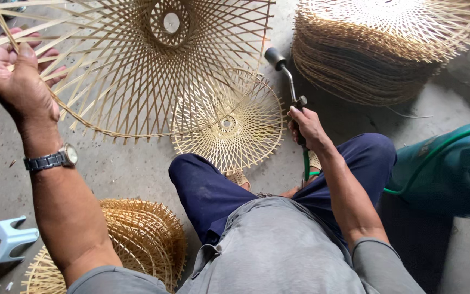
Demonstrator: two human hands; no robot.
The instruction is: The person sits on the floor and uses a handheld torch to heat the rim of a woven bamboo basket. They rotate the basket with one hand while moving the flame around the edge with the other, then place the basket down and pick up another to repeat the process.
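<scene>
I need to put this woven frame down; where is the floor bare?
Bare concrete floor lies between the held woven frame, the small frame and the basket stack. A narrow strip runs beside the tall pile. The torch and green cylinder crowd the right.

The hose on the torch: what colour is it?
Green; the hose shows best in the head view, trailing from the right hand.

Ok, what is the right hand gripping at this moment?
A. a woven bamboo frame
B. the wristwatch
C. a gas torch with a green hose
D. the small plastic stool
C: the right hand is wrapped around the handle of the gas torch, whose green hose trails off to the side, while the left hand holds up the woven bamboo frame.
</scene>
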